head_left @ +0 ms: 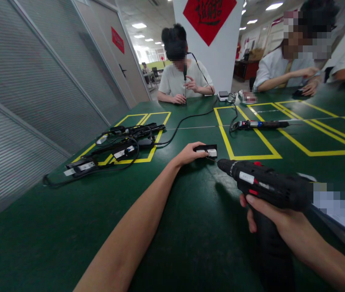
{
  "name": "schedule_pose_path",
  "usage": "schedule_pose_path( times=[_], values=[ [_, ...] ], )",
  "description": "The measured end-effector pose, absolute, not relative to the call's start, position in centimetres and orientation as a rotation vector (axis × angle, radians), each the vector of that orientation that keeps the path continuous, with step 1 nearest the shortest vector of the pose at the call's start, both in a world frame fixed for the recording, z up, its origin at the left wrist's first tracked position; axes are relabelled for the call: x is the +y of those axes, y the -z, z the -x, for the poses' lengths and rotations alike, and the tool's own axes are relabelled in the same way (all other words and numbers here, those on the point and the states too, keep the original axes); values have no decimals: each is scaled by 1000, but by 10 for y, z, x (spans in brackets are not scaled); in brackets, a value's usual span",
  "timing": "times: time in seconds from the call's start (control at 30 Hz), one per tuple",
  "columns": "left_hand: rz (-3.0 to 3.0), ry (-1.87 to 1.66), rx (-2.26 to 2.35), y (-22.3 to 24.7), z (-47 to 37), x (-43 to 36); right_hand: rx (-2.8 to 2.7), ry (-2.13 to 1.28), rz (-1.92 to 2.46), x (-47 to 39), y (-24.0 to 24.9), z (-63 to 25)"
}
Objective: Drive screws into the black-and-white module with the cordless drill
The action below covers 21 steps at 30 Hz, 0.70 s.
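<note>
My right hand (269,211) is wrapped round the grip of a black cordless drill (269,184) with red buttons. The drill points left, and a thin bit runs from its chuck to a small black box-like part (212,147) with a white label. My left hand (192,154) grips that part from its left side and holds it on the green table (105,235). Whether the bit's tip touches the part I cannot tell.
To the left lies a tangle of black cables and adapters (126,146). A taped tool-like bundle (263,124) lies at the right, inside yellow tape lines. A clipboard with papers (339,211) is at the right edge. A person (187,81) works opposite; others sit at the far right.
</note>
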<state>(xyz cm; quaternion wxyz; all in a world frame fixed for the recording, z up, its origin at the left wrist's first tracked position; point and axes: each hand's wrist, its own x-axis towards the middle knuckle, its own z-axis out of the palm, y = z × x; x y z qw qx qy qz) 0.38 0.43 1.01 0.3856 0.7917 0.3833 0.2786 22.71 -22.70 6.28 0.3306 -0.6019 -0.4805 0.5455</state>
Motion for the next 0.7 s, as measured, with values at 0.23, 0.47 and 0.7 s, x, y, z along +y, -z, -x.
schedule_pose_path(
  times=[0.23, 0.47, 0.7],
  values=[
    [-2008, -699, 977, -9, -4, 5, -1245, -1453, 1559, -229, -63, -228],
    [-2016, -693, 987, -9, -3, 5, -1241, -1442, 1573, -227, -68, -225],
    [-2017, -703, 988, -7, -3, 7, -1262, -1440, 1557, -228, -65, -227]
  ],
)
